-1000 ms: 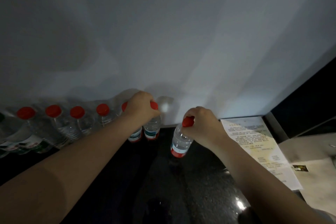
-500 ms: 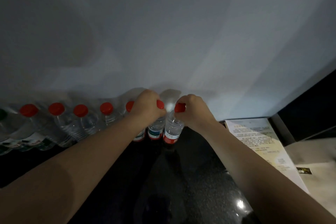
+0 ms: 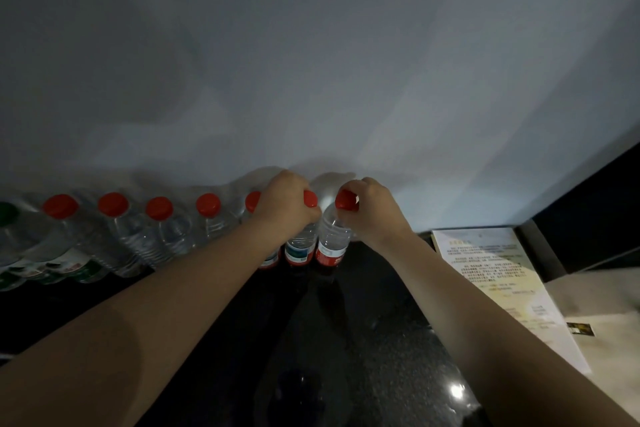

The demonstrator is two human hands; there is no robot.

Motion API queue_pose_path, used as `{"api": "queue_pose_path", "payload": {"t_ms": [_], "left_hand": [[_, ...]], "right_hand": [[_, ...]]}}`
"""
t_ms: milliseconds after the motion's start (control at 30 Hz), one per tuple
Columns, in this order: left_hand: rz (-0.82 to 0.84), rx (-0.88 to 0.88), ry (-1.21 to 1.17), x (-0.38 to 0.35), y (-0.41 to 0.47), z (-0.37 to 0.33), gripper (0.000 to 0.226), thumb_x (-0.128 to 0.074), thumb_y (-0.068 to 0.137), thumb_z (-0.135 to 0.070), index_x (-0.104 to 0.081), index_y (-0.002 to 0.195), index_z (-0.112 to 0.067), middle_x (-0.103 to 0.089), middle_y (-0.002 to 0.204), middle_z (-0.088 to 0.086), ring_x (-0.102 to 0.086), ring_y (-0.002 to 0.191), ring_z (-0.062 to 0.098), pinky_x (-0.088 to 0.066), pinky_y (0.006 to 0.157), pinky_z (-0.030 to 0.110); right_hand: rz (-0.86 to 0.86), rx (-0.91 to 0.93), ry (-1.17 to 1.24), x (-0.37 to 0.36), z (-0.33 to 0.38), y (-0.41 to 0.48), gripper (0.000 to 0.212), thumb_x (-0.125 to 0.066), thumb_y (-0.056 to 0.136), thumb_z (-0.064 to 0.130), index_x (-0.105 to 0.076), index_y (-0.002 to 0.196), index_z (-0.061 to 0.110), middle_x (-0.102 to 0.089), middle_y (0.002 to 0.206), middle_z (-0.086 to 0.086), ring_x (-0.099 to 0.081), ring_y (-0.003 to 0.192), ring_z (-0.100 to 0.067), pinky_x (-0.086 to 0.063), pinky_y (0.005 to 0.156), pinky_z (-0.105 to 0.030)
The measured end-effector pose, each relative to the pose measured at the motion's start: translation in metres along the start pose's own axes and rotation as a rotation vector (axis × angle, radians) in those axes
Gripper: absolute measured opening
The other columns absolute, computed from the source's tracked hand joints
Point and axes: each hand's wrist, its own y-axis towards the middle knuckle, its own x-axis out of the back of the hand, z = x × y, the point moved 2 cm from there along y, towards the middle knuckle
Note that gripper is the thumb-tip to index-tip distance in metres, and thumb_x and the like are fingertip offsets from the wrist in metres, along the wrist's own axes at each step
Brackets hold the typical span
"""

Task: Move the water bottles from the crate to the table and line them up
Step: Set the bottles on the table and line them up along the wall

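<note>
Several clear water bottles with red caps [image 3: 159,229] stand in a row on the dark table [image 3: 346,340] against the white wall. My left hand [image 3: 285,203] grips the neck of a bottle with a blue label [image 3: 301,246] near the row's right end. My right hand [image 3: 369,206] holds the cap and neck of the rightmost bottle, with a red label [image 3: 330,246], which stands upright right beside it. The crate is out of view.
A printed paper sheet [image 3: 498,281] lies on the table to the right. Beyond it sits a pale surface with a small dark card [image 3: 580,328]. A green-capped bottle [image 3: 8,215] stands at the far left edge. The white wall runs directly behind the row.
My right hand has brought its bottle left and back until it stands against the left hand's bottle at the end of the row. My left hand has stayed on its bottle.
</note>
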Motion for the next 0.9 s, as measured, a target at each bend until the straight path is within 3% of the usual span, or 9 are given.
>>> {"api": "queue_pose_path", "payload": {"t_ms": [100, 200, 367, 533, 667, 767, 900], "left_hand": [[-0.012, -0.013, 0.044, 0.0, 0.0, -0.001, 0.024, -0.075, 0.072, -0.024, -0.061, 0.085, -0.009, -0.053, 0.093, 0.005, -0.055, 0.084, 0.02, -0.041, 0.069, 0.026], [0.021, -0.005, 0.075, 0.002, -0.002, -0.003, 0.031, -0.074, 0.075, -0.026, -0.059, 0.097, -0.01, -0.051, 0.102, 0.005, -0.054, 0.092, 0.021, -0.043, 0.078, 0.029], [0.032, 0.028, 0.038, 0.013, -0.014, 0.0, 0.035, -0.074, 0.073, -0.032, -0.055, 0.097, -0.014, -0.053, 0.103, 0.004, -0.053, 0.09, 0.019, -0.041, 0.071, 0.03], [0.009, -0.002, 0.046, 0.026, -0.052, -0.013, 0.041, -0.067, 0.081, -0.032, -0.054, 0.115, -0.014, -0.055, 0.111, 0.003, -0.057, 0.098, 0.022, -0.051, 0.086, 0.039], [0.025, -0.091, -0.007, 0.027, -0.102, -0.021, 0.029, -0.066, 0.082, -0.024, -0.055, 0.108, -0.016, -0.057, 0.104, -0.001, -0.06, 0.094, 0.018, -0.049, 0.077, 0.029], [0.107, -0.134, -0.021, 0.02, -0.142, -0.023, 0.028, -0.068, 0.081, -0.028, -0.057, 0.105, -0.022, -0.057, 0.103, -0.007, -0.058, 0.093, 0.01, -0.05, 0.082, 0.029], [0.227, -0.211, -0.024, 0.003, -0.19, -0.042, 0.034, -0.067, 0.082, -0.031, -0.058, 0.114, -0.024, -0.057, 0.106, -0.009, -0.056, 0.093, 0.003, -0.051, 0.087, 0.026]], "right_hand": [[0.021, -0.032, 0.047, 0.002, -0.001, -0.002, 0.026, -0.064, 0.083, 0.013, -0.062, 0.11, 0.013, -0.063, 0.107, -0.007, -0.061, 0.091, -0.02, -0.052, 0.082, -0.03], [0.038, -0.107, 0.086, 0.01, -0.005, -0.014, 0.043, -0.068, 0.083, 0.023, -0.056, 0.123, 0.015, -0.061, 0.115, 0.0, -0.06, 0.099, -0.015, -0.046, 0.083, -0.023], [0.113, -0.13, -0.071, 0.033, -0.009, -0.063, 0.032, -0.061, 0.087, 0.021, -0.058, 0.119, 0.02, -0.06, 0.114, 0.002, -0.058, 0.098, -0.011, -0.045, 0.083, -0.022], [0.174, -0.169, -0.199, 0.05, -0.019, -0.13, 0.035, -0.061, 0.088, 0.035, -0.056, 0.122, 0.029, -0.059, 0.115, 0.009, -0.053, 0.091, -0.002, -0.037, 0.076, -0.015], [0.137, -0.215, -0.164, 0.061, -0.026, -0.192, 0.033, -0.062, 0.087, 0.037, -0.055, 0.119, 0.032, -0.057, 0.11, 0.014, -0.055, 0.092, 0.0, -0.045, 0.077, -0.015], [0.124, -0.27, -0.159, 0.069, -0.03, -0.234, 0.029, -0.062, 0.087, 0.035, -0.056, 0.115, 0.033, -0.056, 0.103, 0.015, -0.054, 0.089, 0.001, -0.042, 0.071, -0.012], [0.074, -0.376, -0.083, 0.085, -0.038, -0.282, 0.015, -0.067, 0.083, 0.025, -0.061, 0.096, 0.029, -0.063, 0.095, 0.007, -0.062, 0.076, -0.005, -0.055, 0.066, -0.026]]}}
